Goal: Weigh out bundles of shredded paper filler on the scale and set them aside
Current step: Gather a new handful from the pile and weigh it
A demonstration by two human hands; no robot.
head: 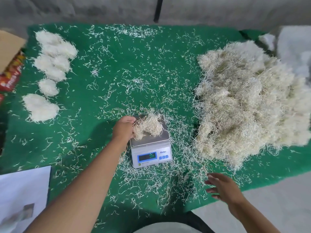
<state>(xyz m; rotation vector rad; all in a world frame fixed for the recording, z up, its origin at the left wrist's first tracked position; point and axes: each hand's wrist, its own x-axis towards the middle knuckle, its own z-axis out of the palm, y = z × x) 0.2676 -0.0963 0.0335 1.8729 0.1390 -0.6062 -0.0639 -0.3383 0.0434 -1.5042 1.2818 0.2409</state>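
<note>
The scale [151, 148] in front of me carries the only print I can make out: a blue brand name on its white front face, just above the blue buttons, which looks like "Meilen", though the letters are soft. Its blue-framed display shows lit digits, too blurred for me to read. A small mark and a line of fine print below the display are illegible. The red packet [11, 76] at my far left has yellow and white lettering that I cannot read.
</note>
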